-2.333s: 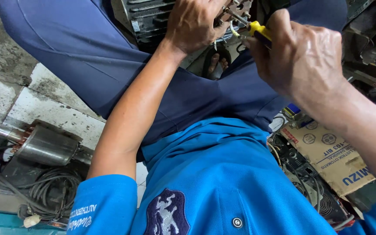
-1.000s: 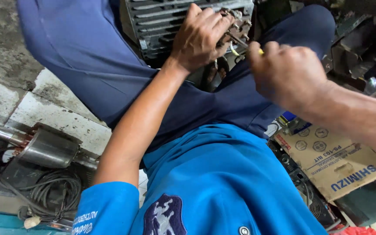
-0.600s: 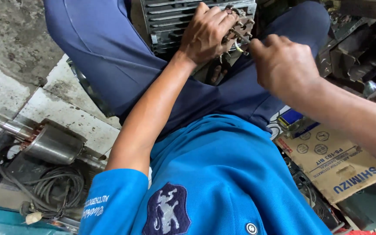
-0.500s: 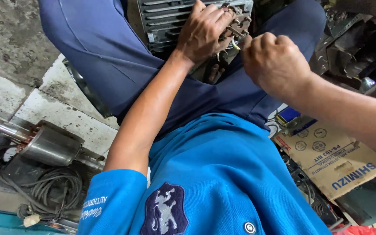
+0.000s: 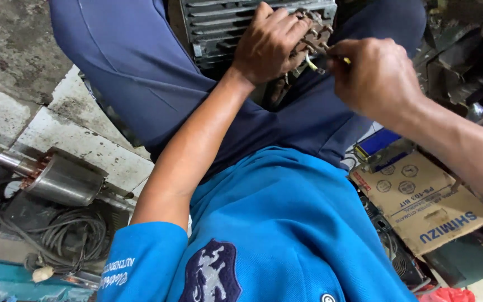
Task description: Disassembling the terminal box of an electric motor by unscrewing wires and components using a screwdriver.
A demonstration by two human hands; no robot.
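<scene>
Work sits midway: left hand (image 5: 272, 45) clamps the terminal block (image 5: 311, 36) on the finned motor housing (image 5: 219, 28); right hand (image 5: 378, 75) grips a yellow-handled tool (image 5: 314, 64) among unfinished terminals.

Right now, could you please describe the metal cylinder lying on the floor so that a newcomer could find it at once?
Start from the person's blue shirt and look to the picture's left, onto the stained concrete floor. There lies a smooth grey steel cylinder with a shaft and coppery windings at one end, just above a coil of dark cable.
</scene>
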